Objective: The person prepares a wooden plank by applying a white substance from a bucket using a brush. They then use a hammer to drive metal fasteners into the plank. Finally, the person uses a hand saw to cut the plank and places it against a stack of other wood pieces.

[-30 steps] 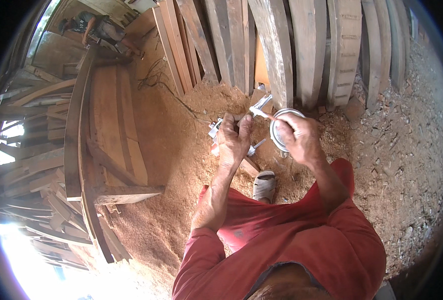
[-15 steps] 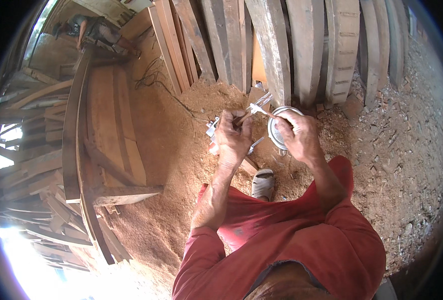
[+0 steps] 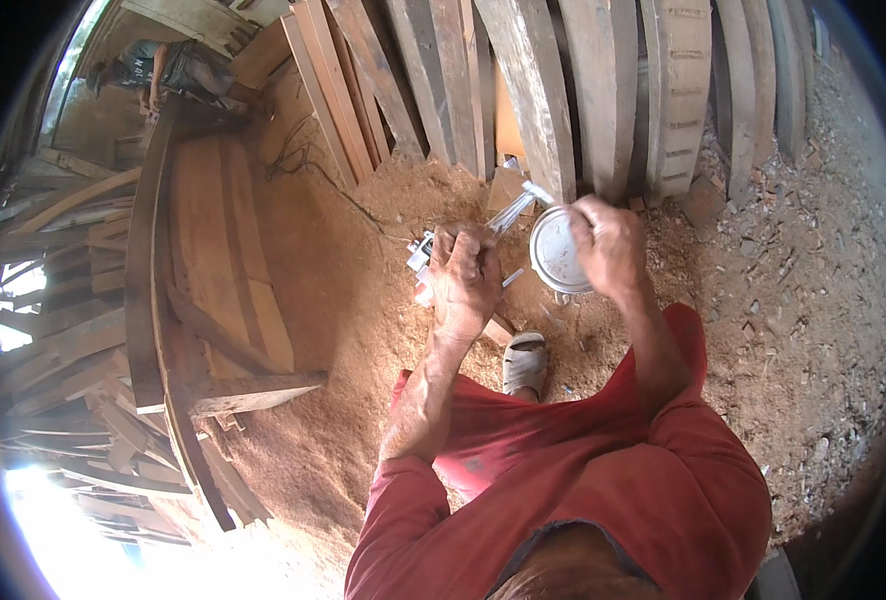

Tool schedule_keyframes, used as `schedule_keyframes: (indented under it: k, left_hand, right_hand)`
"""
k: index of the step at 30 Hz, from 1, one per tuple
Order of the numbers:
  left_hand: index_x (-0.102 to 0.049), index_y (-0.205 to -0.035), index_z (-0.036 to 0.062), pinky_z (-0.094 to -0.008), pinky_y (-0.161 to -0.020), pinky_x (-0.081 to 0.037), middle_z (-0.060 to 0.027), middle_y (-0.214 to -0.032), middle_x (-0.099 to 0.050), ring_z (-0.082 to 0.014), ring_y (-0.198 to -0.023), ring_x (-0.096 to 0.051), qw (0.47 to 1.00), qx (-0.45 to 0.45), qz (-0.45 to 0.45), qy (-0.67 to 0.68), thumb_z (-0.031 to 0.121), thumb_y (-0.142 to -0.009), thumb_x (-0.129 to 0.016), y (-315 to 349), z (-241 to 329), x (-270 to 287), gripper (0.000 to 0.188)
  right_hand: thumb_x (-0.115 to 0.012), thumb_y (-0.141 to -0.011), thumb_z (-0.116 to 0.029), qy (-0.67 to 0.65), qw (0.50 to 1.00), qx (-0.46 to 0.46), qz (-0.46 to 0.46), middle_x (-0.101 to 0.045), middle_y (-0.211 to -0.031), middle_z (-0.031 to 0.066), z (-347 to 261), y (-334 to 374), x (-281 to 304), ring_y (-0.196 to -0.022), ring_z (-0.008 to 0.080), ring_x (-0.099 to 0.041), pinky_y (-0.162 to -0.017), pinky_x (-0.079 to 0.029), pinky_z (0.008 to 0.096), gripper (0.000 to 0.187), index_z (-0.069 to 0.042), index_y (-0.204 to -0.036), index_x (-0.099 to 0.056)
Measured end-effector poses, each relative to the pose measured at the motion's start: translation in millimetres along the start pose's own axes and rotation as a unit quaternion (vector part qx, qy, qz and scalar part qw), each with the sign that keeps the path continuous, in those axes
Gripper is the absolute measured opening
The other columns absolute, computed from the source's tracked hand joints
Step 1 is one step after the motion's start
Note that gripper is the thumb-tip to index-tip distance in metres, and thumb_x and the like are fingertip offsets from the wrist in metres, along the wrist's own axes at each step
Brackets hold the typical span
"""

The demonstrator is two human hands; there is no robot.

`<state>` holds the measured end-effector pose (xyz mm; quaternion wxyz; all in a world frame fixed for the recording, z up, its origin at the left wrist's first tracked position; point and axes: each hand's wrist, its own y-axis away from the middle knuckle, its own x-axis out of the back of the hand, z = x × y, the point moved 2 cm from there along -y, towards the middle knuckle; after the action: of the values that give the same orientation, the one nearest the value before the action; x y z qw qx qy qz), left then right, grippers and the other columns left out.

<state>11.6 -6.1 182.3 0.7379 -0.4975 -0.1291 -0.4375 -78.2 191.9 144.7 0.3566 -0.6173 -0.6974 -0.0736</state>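
Observation:
My left hand (image 3: pixel 466 280) is closed, fingers curled and knuckles up. The small brown wooden piece that showed in it a moment ago is now hidden by the fingers. My right hand (image 3: pixel 613 250) is closed on a thin stick, whose blurred white tip (image 3: pixel 538 192) points to the upper left. Below that hand stands a round white container (image 3: pixel 557 255), its right side covered by the fingers. Clear whitish strands (image 3: pixel 511 213) lie between the two hands; whether they touch either hand I cannot tell. A small silvery white device (image 3: pixel 420 252) sits just left of my left hand.
Thick timber planks (image 3: pixel 603 90) lean in a row at the far side. A large curved wooden frame (image 3: pixel 233 270) stands at the left, with stacked boards (image 3: pixel 73 340) beyond it. Sawdust and chips (image 3: pixel 783 330) cover the floor. Another person (image 3: pixel 178 70) bends over at the upper left.
My right hand has moved slightly up and right, carrying the stick's white tip away from my left hand. My left hand has turned, its knuckles now hiding the wooden piece.

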Motion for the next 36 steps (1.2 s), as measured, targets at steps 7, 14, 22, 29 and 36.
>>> schedule_keyframes:
  k: [7,14,22,29,36]
  left_hand:
    - [-0.063,-0.096,0.002,-0.0329,-0.063,-0.053,-0.0092,-0.084,-0.068,-0.0168,-0.07,-0.062,0.983,0.167,0.004,0.075,0.005,-0.092,-0.068,-1.9,-41.1,-20.9,0.007]
    - [-0.057,-0.099,-0.0021,-0.0384,-0.072,-0.05,-0.0143,-0.088,-0.063,-0.0236,-0.078,-0.06,0.897,0.409,-0.007,0.166,0.021,-0.102,-0.057,65.2,-102.2,-164.4,0.023]
    - [-0.057,-0.11,-0.0093,-0.0431,-0.086,-0.047,-0.0213,-0.1,-0.061,-0.0276,-0.094,-0.059,0.904,0.394,-0.058,0.155,0.028,-0.102,-0.051,125.8,-93.9,-225.4,0.038]
    - [-0.057,-0.116,-0.0079,-0.0454,-0.094,-0.046,-0.0289,-0.11,-0.062,-0.0394,-0.106,-0.061,0.891,0.433,-0.062,0.123,0.031,-0.099,-0.054,127.5,-106.8,-218.5,0.042]
    - [-0.056,-0.119,-0.006,-0.0512,-0.095,-0.047,-0.0326,-0.11,-0.064,-0.0487,-0.106,-0.062,0.892,0.415,-0.105,0.146,0.034,-0.1,-0.052,127.6,-104.6,-231.8,0.045]
  right_hand:
    - [-0.059,-0.098,-0.033,-0.002,0.983,-0.148,0.112,-0.072,-0.089,0.0187,113.5,1.8,-4.1,-0.083,0.0369,-0.07,-0.077,-0.053,0.0477,0.032,-0.006,-0.108,-0.072]
    - [-0.07,-0.088,-0.042,0.066,0.961,-0.266,-0.041,-0.071,-0.095,0.0213,214.0,55.9,-81.5,-0.091,0.0405,-0.069,-0.08,-0.052,0.0514,0.038,-0.005,-0.098,-0.073]
    - [-0.064,-0.09,-0.033,0.138,0.948,-0.285,-0.023,-0.071,-0.1,0.0233,217.4,67.2,-98.9,-0.095,0.0429,-0.068,-0.083,-0.053,0.0532,0.031,-0.003,-0.097,-0.071]
    - [-0.061,-0.09,-0.027,0.167,0.933,-0.313,-0.063,-0.07,-0.099,0.0267,187.1,68.6,-100.3,-0.096,0.0446,-0.067,-0.085,-0.053,0.0541,0.03,0.0,-0.098,-0.068]
    - [-0.061,-0.093,-0.032,0.103,0.959,-0.26,0.046,-0.069,-0.099,0.0292,230.5,68.5,-114.7,-0.094,0.0475,-0.068,-0.083,-0.052,0.0576,0.035,0.002,-0.096,-0.066]
